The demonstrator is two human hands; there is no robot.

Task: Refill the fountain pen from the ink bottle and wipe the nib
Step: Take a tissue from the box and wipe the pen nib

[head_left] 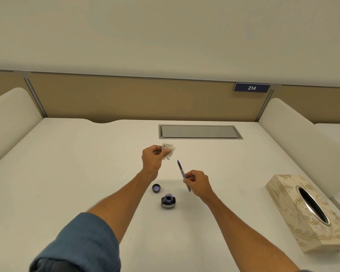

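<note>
At the pen [180, 170] tip — nib [178, 161] indistinct

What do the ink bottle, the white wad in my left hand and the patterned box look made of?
Ink bottle: probably clear glass, glossy, dark ink showing through. Wad: paper tissue or thin cloth, crumpled, matte. Box: rigid, cream with gold leaf pattern; material unclear, its opening rimmed in shiny metal-looking trim.

White desk [67, 173] carries an open ink bottle [168, 201], its cap [156, 188], a tissue box [290, 218].
</note>
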